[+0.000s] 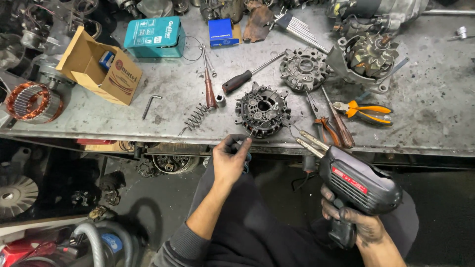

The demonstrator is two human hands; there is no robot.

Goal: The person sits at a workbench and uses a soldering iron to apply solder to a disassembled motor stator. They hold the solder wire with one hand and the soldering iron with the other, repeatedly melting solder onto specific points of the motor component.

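Right hand (358, 225) clenched on black soldering gun (358, 183), tip aimed at 11 o'clock toward dark rectifier plate (262, 110) at worktop (435, 113) front edge. Left hand (231, 158) pinching thin solder wire (258, 127). Risks, by judgement: hot tip grazing fingers, wire slipping off joint, plate nudged over edge. At 3 o'clock of plate, red-handled pliers (324, 126) and screwdriver (339, 123) crowding gun's approach; spring (197, 117) at 9 o'clock.

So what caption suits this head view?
Left hand feeds thin wire to a black round part; right hand holds soldering gun.
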